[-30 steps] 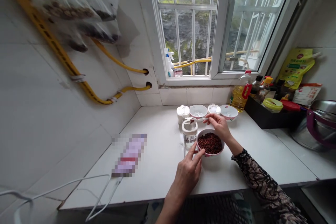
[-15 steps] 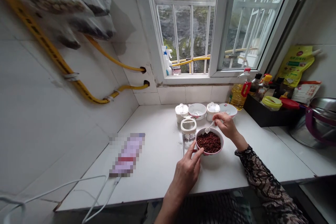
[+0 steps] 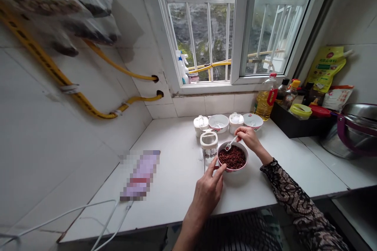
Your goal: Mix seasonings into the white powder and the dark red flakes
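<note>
In the head view a bowl (image 3: 246,159) with a pink outer side stands on the counter, holding small dark red grains (image 3: 234,159) that look like Sichuan peppercorns. My left hand (image 3: 207,190) grips its near left rim between thumb and fingers. Pinched in my right hand (image 3: 249,140) is a small white spoon (image 3: 231,144), its tip down at the grains near the bowl's far left side; a few grains seem to lie in it. Just left of the bowl is a clear jar (image 3: 209,150) with a white rim, its top apparently uncovered.
Behind stand two white-lidded jars (image 3: 201,124) (image 3: 236,120), a white bowl (image 3: 218,121) and another bowl (image 3: 253,120). An oil bottle (image 3: 265,100), a black box of condiments (image 3: 287,123) and a steel pot (image 3: 344,137) line the right. A blurred purple object (image 3: 140,176) with a cable lies left.
The spoon has dipped from the bowl's far rim into the grains, moving with my right hand. My left hand stays at the bowl. The whole view has shifted slightly.
</note>
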### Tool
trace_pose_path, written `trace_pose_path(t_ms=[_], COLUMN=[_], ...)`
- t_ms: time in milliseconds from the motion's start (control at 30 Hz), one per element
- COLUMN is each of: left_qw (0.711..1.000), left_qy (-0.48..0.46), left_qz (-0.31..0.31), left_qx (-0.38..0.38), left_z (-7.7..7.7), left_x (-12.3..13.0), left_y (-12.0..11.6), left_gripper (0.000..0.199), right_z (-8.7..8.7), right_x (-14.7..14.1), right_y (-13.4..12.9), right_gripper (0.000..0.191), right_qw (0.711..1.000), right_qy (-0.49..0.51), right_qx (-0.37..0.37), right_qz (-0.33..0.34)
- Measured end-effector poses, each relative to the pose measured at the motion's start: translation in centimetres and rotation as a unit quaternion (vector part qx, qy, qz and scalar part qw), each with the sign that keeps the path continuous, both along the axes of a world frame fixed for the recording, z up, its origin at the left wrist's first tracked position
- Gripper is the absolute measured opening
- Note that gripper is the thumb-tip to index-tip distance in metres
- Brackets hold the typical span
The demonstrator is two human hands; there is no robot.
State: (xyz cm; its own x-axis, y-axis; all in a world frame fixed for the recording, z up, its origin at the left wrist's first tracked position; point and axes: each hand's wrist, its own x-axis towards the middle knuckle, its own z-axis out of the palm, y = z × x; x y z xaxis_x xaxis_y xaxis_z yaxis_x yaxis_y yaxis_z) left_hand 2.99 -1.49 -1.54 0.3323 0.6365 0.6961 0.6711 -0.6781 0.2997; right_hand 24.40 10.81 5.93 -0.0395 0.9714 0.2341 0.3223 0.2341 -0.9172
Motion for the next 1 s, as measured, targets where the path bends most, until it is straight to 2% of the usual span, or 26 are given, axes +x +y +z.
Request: trace_pose_path(t_ms=[167, 433, 567, 633, 733, 833, 900, 1000], left_qw=[1.0, 1.0, 1.0, 1.0, 1.0, 1.0, 1.0, 1.0], left_qy=[-0.003, -0.006, -0.004, -0.005, -0.005, -0.003, -0.004, -0.005], left_qz=[0.0, -0.002, -0.002, -0.001, 0.001, 0.001, 0.002, 0.003], left_qx=[-0.004, -0.001, -0.01, -0.009, -0.002, 0.003, 0.005, 0.005], left_z=[0.0, 0.0, -0.1, -0.1, -0.1, -0.1, -0.1, -0.2], left_x=[0.1, 0.0, 0.1, 0.1, 0.2, 0.2, 0.2, 0.2], left_y=[0.0, 0.0, 0.1, 0.1, 0.1, 0.2, 0.2, 0.1], left_gripper=[0.046, 0.046, 0.047, 0.047, 0.044, 0.043, 0.042, 0.041], right_z=[-0.2, -1.1, -0.8, -0.6, -0.3, -0.1, 0.0, 0.3], right_x=[0.3, 1.2, 0.6, -0.3, -2.1, -3.7, -4.2, -4.3], right_y=[0.4, 1.2, 1.0, 0.6, -0.4, -1.5, -2.1, -2.5], right_gripper=[0.013, 0.01, 0.015, 0.021, 0.026, 0.021, 0.018, 0.022], right_qw=[0.996, 0.981, 0.979, 0.981, 0.988, 0.99, 0.975, 0.929], right_qy=[0.082, 0.153, 0.172, 0.172, 0.147, 0.059, -0.053, -0.189], right_qx=[-0.044, -0.111, -0.106, -0.076, 0.01, 0.123, 0.21, 0.301], right_qz=[0.009, 0.035, 0.036, 0.04, 0.043, 0.04, 0.057, 0.102])
